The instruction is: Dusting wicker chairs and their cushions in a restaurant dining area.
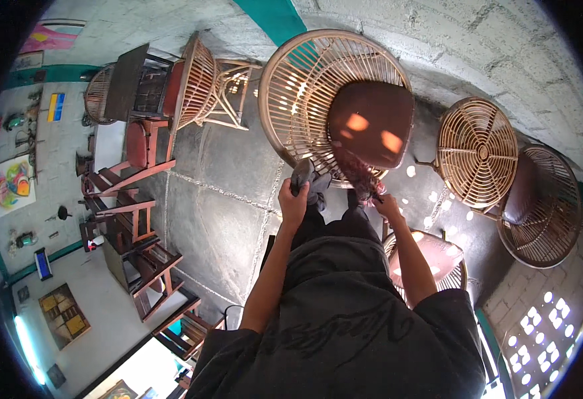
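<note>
My left hand (295, 198) is closed around a dark, oblong object (301, 174), whose exact kind is unclear. In my right hand (388, 209) is a reddish-brown feather duster (355, 171). Its plumes lie against the front of the brown cushion (371, 120) on a round rattan chair (285, 66) straight ahead of me. Patches of sunlight fall on that cushion. The duster's handle is mostly hidden in my fingers.
To the right stand a round rattan table (482, 151) and another rattan chair (550, 226). A cushioned seat (428, 258) is beside my right forearm. On the left are a rattan chair (195, 86), a dark table (126, 81) and several wooden chairs. A block wall (458, 46) runs behind.
</note>
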Motion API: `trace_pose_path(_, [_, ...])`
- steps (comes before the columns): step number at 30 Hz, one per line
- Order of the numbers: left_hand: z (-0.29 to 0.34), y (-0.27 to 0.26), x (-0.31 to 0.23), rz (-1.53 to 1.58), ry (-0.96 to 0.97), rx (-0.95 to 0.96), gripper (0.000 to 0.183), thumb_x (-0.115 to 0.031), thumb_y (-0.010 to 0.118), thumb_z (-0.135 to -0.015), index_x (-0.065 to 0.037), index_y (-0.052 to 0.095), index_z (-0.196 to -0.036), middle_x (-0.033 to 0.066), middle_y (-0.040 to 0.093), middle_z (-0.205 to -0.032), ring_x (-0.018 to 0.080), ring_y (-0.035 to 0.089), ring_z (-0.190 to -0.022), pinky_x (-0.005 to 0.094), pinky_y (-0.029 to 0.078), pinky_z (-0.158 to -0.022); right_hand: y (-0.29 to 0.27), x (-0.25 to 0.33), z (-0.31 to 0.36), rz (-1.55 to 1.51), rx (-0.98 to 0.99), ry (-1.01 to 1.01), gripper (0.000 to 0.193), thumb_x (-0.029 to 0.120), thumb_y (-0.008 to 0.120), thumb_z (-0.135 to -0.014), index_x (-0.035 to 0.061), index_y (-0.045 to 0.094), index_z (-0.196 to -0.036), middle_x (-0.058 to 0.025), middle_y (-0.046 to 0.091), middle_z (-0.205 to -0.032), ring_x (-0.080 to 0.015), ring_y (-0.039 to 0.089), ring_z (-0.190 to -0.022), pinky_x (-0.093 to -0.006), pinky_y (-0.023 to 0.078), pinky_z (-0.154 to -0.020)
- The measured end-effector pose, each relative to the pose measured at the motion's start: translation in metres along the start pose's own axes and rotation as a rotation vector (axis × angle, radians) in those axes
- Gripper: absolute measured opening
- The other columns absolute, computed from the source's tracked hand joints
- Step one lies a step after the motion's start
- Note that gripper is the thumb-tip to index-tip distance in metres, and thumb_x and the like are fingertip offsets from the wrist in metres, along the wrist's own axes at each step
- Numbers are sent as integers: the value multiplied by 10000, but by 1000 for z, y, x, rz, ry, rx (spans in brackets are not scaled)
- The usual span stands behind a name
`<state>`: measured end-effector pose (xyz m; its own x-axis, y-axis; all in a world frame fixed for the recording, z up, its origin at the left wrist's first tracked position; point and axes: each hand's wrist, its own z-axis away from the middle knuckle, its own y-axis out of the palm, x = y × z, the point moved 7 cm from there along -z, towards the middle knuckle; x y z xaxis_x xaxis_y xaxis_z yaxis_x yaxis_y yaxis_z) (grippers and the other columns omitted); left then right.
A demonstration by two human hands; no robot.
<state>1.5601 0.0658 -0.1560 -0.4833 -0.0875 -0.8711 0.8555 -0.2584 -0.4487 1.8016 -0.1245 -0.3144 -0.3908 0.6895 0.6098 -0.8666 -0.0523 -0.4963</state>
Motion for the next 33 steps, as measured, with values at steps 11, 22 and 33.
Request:
trace_pose_path(11, [-49, -10, -10, 185, 67, 162, 209, -127, 667, -788, 11, 538, -876, 57, 561, -749, 136, 501, -693, 298, 431, -648, 27, 66, 30, -196, 21, 163, 302, 352, 606, -864, 57, 621, -802, 11, 460, -517, -82, 410, -382, -254, 339, -339])
trace_pose_path(22, [-99, -42, -60, 205, 37, 282, 206, -169, 659, -821, -11, 532, -859, 1, 517, -755, 86, 459, -704, 256, 398, -652, 72, 144, 107, -672, 72, 311, 369, 363, 629, -831, 1, 658, -899, -43, 524, -548, -81, 474, -533, -317, 417, -500])
trace_pose_path(33, [-122, -41, -33, 247, 43, 426, 195, -169, 643, -831, -20, 518, -850, -23, 483, -764, 73, 421, -709, 242, 373, -647, 90, 155, 72, -499, -243, 282, 296, 330, 631, -828, 66, 687, -948, -54, 527, -546, -109, 506, -507, -317, 434, -499])
